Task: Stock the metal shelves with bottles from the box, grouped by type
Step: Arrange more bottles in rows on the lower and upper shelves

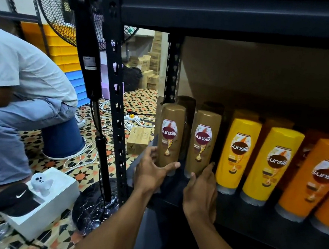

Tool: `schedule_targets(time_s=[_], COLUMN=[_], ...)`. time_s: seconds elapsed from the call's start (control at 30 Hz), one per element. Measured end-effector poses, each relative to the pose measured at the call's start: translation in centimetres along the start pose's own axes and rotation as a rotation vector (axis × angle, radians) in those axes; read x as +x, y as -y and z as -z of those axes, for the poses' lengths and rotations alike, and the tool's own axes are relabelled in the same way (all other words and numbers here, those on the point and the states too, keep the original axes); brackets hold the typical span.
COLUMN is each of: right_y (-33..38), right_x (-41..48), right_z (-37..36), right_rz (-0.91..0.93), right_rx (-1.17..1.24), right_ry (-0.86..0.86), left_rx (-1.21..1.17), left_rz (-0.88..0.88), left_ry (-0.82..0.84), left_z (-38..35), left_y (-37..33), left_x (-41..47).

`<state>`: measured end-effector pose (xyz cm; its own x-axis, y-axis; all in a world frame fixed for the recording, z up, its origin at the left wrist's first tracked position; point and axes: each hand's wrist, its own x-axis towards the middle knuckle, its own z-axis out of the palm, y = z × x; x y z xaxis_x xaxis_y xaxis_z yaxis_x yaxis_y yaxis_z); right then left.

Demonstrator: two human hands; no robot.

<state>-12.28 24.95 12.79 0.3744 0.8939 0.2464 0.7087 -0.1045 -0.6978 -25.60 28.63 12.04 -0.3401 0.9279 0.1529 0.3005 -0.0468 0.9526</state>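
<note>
On the black metal shelf [250, 225] stand two brown Sunsilk bottles at the front left, cap down. My left hand [149, 174] grips the base of the left brown bottle [170, 133], thumb on its front and fingers behind its left side. My right hand [201, 189] holds the base of the right brown bottle [203, 142], fingers curled round its lower right side. More brown bottles stand behind them. To the right stand two yellow bottles [237, 152] and orange bottles [311, 177], with others in the dark behind.
The shelf's perforated black upright [118, 105] runs just left of my left arm. A standing fan [89, 51] and its round base are beside it. A seated person [17, 92], a white box with a black cap [45, 198], cables and cardboard boxes lie on the patterned floor.
</note>
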Motion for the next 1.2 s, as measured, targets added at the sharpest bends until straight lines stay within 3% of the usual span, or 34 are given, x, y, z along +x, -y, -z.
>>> schedule_targets(time_s=[0.37, 1.2], right_y=[0.2, 0.4], right_x=[0.4, 0.7], right_z=[-0.5, -0.7], right_rz=[-0.025, -0.017], right_rx=[0.092, 0.079], right_ry=[-0.010, -0.019], left_rx=[0.251, 0.248], left_rz=[-0.023, -0.056], left_ry=[-0.072, -0.139], left_z=[-1.2, -1.3], left_y=[-1.2, -2.6], left_x=[0.1, -1.0])
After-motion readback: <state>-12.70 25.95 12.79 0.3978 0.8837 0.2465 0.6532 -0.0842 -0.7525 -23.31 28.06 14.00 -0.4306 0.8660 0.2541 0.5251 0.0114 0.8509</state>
